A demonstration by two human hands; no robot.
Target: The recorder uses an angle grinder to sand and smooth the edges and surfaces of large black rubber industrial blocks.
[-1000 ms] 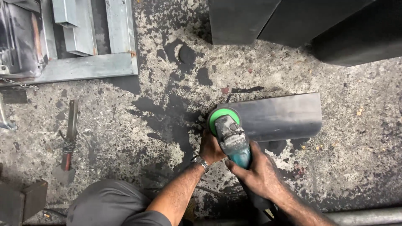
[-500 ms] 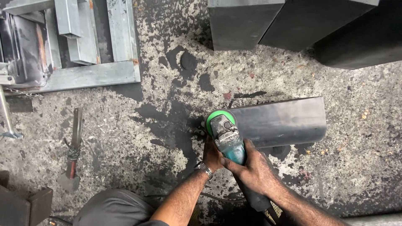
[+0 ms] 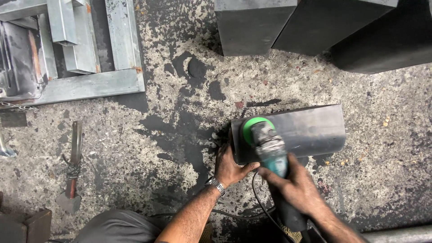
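A dark rectangular metal tube piece [image 3: 310, 128] lies on the stained concrete floor. On its left end rests a teal angle grinder [image 3: 269, 146] with a green guard [image 3: 252, 126]. My right hand [image 3: 299, 186] grips the grinder's body from behind. My left hand [image 3: 230, 165], with a metal watch on its wrist, holds the near left corner of the tube piece, thumb reaching toward the grinder. A black cable runs from the grinder back toward me.
A grey steel frame of welded sections [image 3: 81, 85] lies at the upper left. A chipping hammer [image 3: 72, 171] rests on the floor to the left. Large dark metal blocks [image 3: 310, 24] stand at the top. My knee [image 3: 117, 227] is at the bottom.
The view has shifted slightly, and the grinder has edged along the tube's left end. Both hands keep their hold.
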